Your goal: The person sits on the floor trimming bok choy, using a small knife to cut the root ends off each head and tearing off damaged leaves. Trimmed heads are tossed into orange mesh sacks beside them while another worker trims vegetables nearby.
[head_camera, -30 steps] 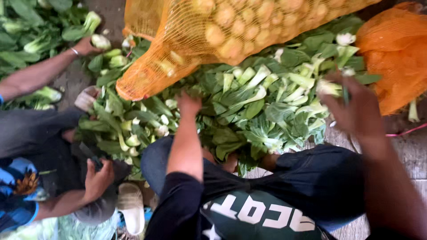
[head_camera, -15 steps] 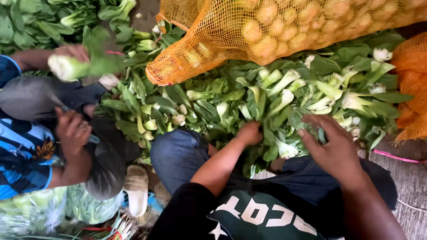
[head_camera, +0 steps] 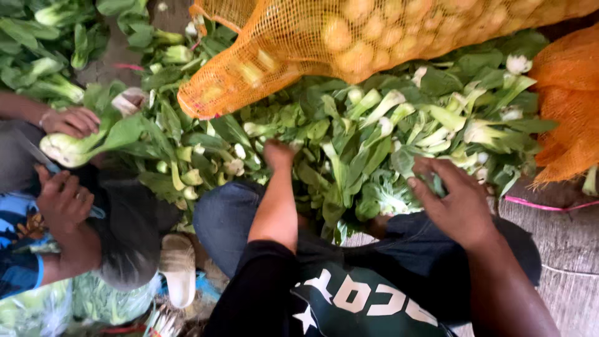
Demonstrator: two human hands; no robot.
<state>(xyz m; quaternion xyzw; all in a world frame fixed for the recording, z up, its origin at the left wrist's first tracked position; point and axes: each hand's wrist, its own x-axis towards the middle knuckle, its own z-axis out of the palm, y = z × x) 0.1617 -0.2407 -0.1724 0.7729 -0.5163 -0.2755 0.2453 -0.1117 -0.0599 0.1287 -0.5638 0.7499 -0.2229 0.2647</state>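
A broad pile of bok choy (head_camera: 349,143), green leaves with pale stems, lies on the ground in front of my knees. My left hand (head_camera: 278,155) reaches into the middle of the pile, with its fingertips hidden among the leaves. To the right, my right hand (head_camera: 458,201) rests on the greens near the pile's front edge, fingers apart and touching leaves.
An orange net sack of potatoes (head_camera: 374,43) lies across the back of the pile, and another orange net (head_camera: 568,118) sits at the right. At the left a co-worker's hand (head_camera: 72,120) holds a bok choy (head_camera: 81,145); the other hand (head_camera: 61,203) grips a knife. A pale sandal (head_camera: 179,267) lies beside my knee.
My left hand went right into the greens, then back left to the middle. My right hand came down onto the pile. The co-worker brought a bok choy down toward the lap.
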